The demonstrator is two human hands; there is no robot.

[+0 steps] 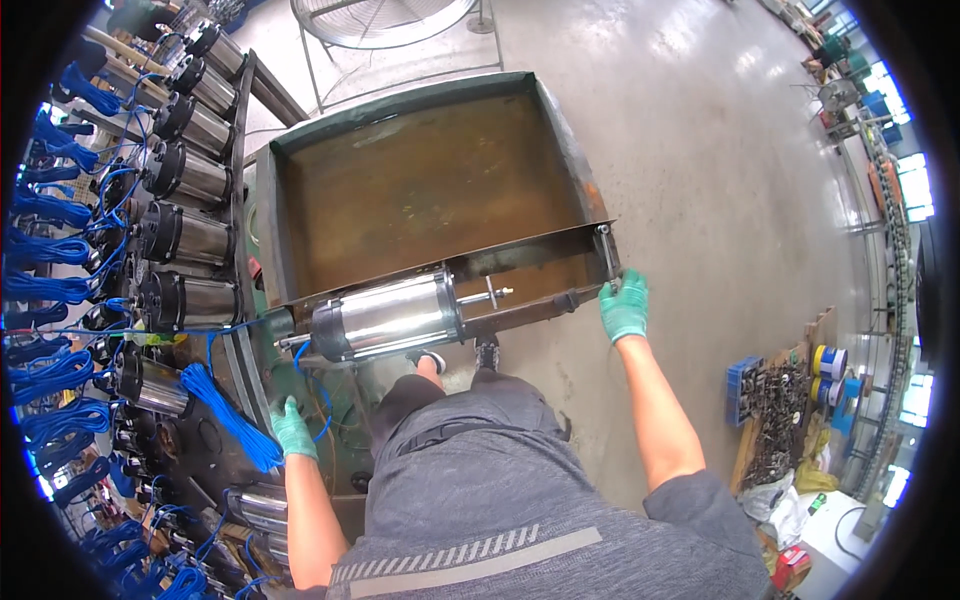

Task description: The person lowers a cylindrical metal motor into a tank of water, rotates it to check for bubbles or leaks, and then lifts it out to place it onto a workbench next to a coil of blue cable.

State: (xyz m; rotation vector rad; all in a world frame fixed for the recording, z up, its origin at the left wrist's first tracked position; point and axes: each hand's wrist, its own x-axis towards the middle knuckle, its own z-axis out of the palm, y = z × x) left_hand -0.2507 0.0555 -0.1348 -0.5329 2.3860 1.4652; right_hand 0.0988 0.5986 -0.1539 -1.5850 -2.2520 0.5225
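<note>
A shiny steel cylindrical motor or pump [390, 315] with black end caps lies sideways on a steel rack along the near edge of a water-filled metal tank [584, 170]. Its thin shaft with a brass-coloured tip points right, and a blue cable leaves its left end. In a green glove, my right hand [625, 305] is closed at the lower end of a metal lever [606, 250] at the rack's right end. My left hand [293, 430], also gloved, is beside a blue cable coil [232, 418], fingers partly apart and nothing visible in them.
Several similar steel cylinders [188, 235] stand in a row on the left, with many blue cable coils [50, 290] beyond them. A large floor fan [385, 18] is behind the tank. At the right are a blue crate [742, 390] and a pile of small metal parts [778, 400].
</note>
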